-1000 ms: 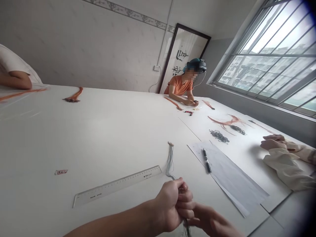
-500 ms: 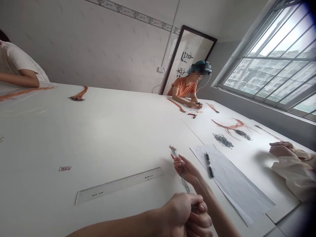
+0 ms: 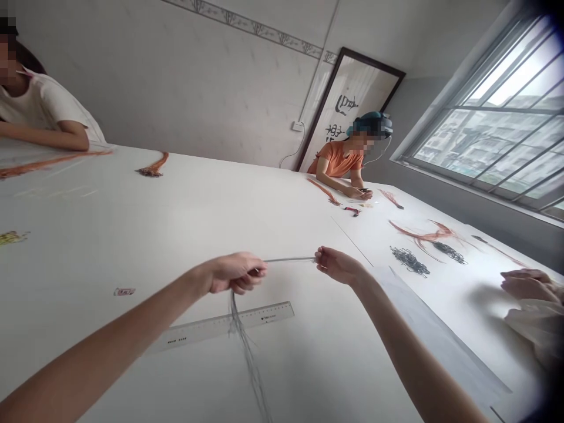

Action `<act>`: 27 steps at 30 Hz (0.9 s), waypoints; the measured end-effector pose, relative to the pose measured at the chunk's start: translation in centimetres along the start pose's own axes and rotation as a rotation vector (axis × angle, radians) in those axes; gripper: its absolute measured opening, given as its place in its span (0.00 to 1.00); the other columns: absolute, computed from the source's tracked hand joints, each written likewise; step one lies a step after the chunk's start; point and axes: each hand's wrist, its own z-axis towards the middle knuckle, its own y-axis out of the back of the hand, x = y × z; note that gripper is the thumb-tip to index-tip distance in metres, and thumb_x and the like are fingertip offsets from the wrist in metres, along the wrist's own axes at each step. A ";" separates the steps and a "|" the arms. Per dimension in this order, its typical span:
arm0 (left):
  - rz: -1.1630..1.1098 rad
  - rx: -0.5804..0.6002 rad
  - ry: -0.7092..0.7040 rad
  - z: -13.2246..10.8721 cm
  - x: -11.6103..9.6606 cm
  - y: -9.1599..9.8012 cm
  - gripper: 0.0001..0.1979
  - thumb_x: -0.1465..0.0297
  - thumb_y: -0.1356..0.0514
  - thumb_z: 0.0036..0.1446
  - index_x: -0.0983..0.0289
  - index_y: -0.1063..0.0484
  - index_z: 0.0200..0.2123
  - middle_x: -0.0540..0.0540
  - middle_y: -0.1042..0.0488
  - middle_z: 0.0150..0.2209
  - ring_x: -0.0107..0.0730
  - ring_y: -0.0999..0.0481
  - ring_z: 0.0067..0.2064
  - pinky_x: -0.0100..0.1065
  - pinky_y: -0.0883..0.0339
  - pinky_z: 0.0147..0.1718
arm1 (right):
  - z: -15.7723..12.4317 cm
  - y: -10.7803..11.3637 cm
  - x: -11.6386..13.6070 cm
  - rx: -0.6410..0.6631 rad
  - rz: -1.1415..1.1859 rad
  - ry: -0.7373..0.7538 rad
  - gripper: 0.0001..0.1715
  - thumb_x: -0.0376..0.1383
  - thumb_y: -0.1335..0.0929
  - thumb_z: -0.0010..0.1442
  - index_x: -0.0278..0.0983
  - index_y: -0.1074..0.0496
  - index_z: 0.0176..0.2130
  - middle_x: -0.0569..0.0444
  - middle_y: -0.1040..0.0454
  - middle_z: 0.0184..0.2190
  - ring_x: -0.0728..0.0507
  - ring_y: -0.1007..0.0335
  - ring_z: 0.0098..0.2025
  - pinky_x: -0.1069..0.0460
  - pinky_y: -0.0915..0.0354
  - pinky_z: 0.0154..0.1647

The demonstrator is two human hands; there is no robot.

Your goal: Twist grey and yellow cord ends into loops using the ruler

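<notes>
A bundle of thin grey strands, wire-like [image 3: 288,259], is stretched nearly level above the white table. My left hand [image 3: 237,272] is closed round it, and the loose lengths hang from beneath that fist toward the front edge of the view. At the other end, my right hand [image 3: 335,264] pinches the bundle between its fingertips; the tip inside the pinch is hidden. Below my left hand lies a clear ruler [image 3: 275,312], partly covered by my forearm and crossed by the hanging strands.
A sheet of paper [image 3: 434,329] lies right of my right forearm. Beyond it are dark wire piles [image 3: 409,261] and orange strands [image 3: 416,235]. A small label [image 3: 124,292] rests at left. Across the table sits a person in orange [image 3: 337,158]; others sit left and right.
Both hands have risen away from me and my left hand has moved left, drawing the bundle taut between them. Strands now hang over the ruler. The pen is no longer visible.
</notes>
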 end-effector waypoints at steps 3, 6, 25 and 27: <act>0.095 -0.107 -0.030 -1.2 -0.3 3.4 0.17 0.69 0.46 0.54 0.63 0.52 0.19 0.46 0.56 0.19 0.22 0.61 0.20 0.31 0.68 0.19 | 0.9 -0.7 0.5 0.014 0.011 0.037 0.09 0.34 0.37 0.63 0.31 0.33 0.33 0.58 0.33 0.26 0.54 0.35 0.25 0.58 0.35 0.25; 0.159 -0.195 -0.061 -2.5 -0.6 6.0 0.17 0.68 0.47 0.55 0.63 0.52 0.19 0.46 0.56 0.20 0.23 0.61 0.21 0.31 0.67 0.20 | 2.2 -1.8 0.3 0.029 0.043 0.062 0.08 0.34 0.37 0.63 0.31 0.32 0.35 0.57 0.32 0.28 0.54 0.36 0.25 0.58 0.35 0.25; 0.486 -0.528 0.018 -10.8 -1.6 14.4 0.17 0.57 0.43 0.51 0.63 0.42 0.21 0.47 0.54 0.19 0.26 0.57 0.21 0.31 0.61 0.21 | 8.6 -8.4 2.1 -0.087 -0.052 0.189 0.12 0.36 0.37 0.63 0.32 0.32 0.44 0.51 0.30 0.39 0.49 0.31 0.36 0.52 0.31 0.34; 0.528 -0.589 0.019 -11.6 -1.5 15.3 0.17 0.56 0.43 0.50 0.63 0.40 0.22 0.47 0.55 0.18 0.26 0.57 0.21 0.31 0.61 0.21 | 9.3 -8.5 2.3 -0.112 -0.105 0.185 0.13 0.37 0.37 0.63 0.32 0.33 0.45 0.50 0.30 0.41 0.48 0.31 0.37 0.51 0.31 0.36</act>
